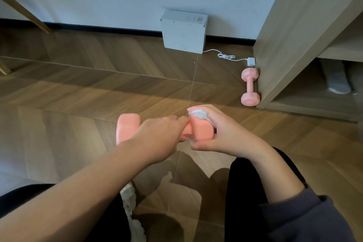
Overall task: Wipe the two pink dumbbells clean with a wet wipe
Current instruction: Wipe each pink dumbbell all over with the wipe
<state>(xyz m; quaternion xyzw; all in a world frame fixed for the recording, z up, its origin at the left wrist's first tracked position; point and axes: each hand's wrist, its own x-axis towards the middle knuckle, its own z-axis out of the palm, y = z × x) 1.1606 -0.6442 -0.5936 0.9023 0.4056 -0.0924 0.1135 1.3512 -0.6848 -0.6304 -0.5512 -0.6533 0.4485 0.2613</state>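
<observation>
A pink dumbbell (127, 129) is held crosswise above the floor in front of me. My left hand (159, 137) grips its handle, which is mostly hidden under the fingers. My right hand (218, 133) curls round the dumbbell's right head and presses a crumpled white wet wipe (200, 115) against its top and far side. A second pink dumbbell (250, 87) lies on the floor to the right, against the side of a wooden cabinet (290, 41).
A grey box (183, 31) stands against the wall, with a white cable (225, 56) running to an adapter (251, 62) beside the cabinet. Wooden furniture legs (25, 12) are at the far left. My dark-trousered knees (247, 182) sit below the hands on the herringbone floor (78, 88).
</observation>
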